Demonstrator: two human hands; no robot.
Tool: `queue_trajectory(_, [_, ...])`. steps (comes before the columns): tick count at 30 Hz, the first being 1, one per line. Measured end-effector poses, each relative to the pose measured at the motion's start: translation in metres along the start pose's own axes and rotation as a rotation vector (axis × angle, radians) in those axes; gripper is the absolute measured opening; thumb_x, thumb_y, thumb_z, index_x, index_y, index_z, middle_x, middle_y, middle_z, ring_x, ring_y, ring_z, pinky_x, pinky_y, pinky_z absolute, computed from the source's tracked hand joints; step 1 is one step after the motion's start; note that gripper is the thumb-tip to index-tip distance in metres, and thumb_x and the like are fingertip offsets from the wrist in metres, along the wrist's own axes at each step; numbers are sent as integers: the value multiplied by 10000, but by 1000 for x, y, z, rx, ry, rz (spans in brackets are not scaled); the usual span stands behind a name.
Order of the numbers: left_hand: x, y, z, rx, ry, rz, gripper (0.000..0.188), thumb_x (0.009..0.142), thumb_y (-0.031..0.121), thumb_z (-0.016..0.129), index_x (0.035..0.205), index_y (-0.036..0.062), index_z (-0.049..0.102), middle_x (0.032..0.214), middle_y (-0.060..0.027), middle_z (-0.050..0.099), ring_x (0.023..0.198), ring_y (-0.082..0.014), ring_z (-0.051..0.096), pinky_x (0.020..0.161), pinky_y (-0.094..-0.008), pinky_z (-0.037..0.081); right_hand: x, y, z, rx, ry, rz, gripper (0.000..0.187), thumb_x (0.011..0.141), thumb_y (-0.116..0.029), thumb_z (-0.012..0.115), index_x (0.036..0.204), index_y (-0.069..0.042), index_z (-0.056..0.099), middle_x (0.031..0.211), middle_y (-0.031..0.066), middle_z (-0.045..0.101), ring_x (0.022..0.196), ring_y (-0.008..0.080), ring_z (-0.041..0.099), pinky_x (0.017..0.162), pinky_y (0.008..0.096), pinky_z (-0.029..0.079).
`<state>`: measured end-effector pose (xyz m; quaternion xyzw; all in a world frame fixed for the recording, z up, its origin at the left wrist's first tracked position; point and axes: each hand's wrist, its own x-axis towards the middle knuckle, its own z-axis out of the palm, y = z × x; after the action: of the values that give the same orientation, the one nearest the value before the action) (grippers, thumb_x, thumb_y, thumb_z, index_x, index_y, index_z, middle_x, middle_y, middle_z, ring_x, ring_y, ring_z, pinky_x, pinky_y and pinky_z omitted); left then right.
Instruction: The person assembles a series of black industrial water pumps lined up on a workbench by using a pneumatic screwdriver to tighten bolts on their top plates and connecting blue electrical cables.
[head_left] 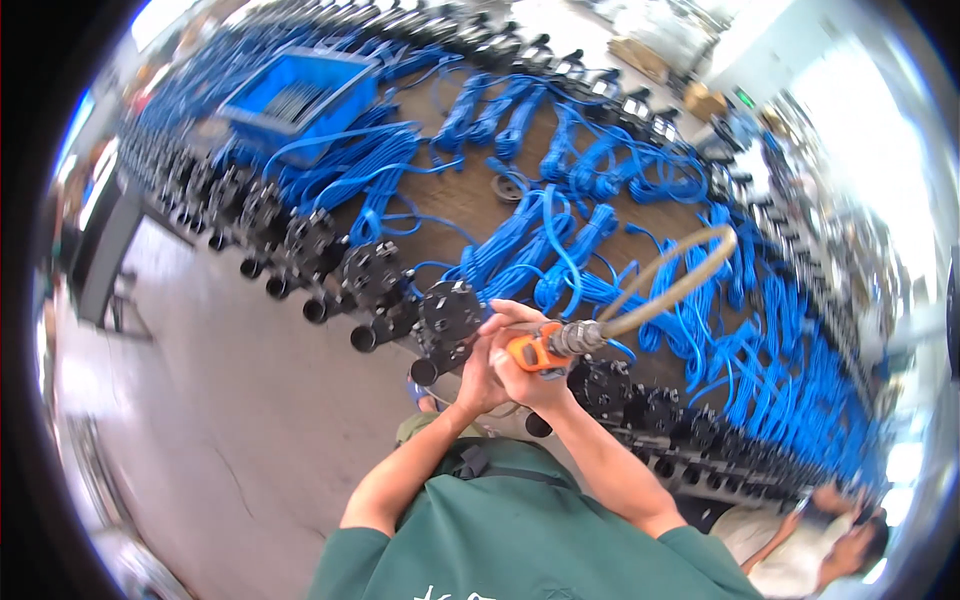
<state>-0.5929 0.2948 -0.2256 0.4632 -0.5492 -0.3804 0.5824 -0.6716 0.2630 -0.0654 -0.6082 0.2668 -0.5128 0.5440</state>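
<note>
My right hand (535, 385) is wrapped round an orange air tool (532, 352). A metal coupling (577, 338) joins it to a yellowish hose (690, 272) that loops up to the right. Close against the tool, my left hand (483, 372) has its fingers bent at the table edge; what they hold is hidden behind the tool and my right hand. Just left of my hands stands a black round fitting (450, 312) with small posts on its face. A similar black fitting (603, 385) is to their right.
Rows of black fittings (378, 272) line the brown table's (440, 205) edges. Coiled blue cables (510, 255) cover much of the top. A blue crate (345, 105) holding grey parts stands far left. Another person (800, 545) is at the lower right. Grey floor (250, 400) lies left.
</note>
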Motion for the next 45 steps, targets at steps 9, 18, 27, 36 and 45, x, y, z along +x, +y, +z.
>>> queue_trajectory(9, [-35, 12, 38, 440, 108, -419, 1021, 692, 220, 858, 1454, -53, 234, 1256, -313, 562, 1152, -460, 584, 988, -479, 469, 20, -39, -94, -50, 400, -260, 272, 785, 60, 615, 1054, 23, 636, 857, 66, 671, 720, 90, 618, 639, 237, 499])
queue_trajectory(18, [-46, -8, 41, 587, 238, -260, 696, 677, 270, 866, 1153, 2, 435, 952, -192, 672, 883, -397, 669, 811, -475, 525, 15, -3, -89, -210, 347, -186, 164, 759, 12, 659, 922, 32, 658, 759, 42, 674, 698, 91, 650, 645, 254, 531])
queue_trajectory(27, [-97, 5, 89, 602, 81, -156, 513, 766, 115, 771, 1200, -28, 538, 1044, -179, 575, 1059, -371, 538, 950, -472, 440, 6, -29, -89, -299, 293, -373, 350, 748, 27, 649, 1098, 23, 670, 812, 78, 712, 701, 99, 658, 634, 249, 522])
queue_trajectory(36, [-90, -15, 101, 496, 34, -26, 156, 841, 105, 628, 952, 28, 706, 796, -202, 633, 754, -407, 636, 674, -473, 501, -83, -85, -105, 36, 295, -284, 394, 788, 44, 631, 1181, 24, 634, 933, 103, 698, 699, 79, 630, 638, 220, 512])
queue_trajectory(45, [-92, -29, 102, 560, 83, -36, 167, 846, 120, 645, 970, 38, 722, 813, -176, 646, 731, -396, 643, 662, -471, 518, -87, -42, -101, -14, 284, -143, 268, 752, 49, 635, 1016, 27, 672, 817, 56, 684, 744, 105, 650, 692, 243, 523])
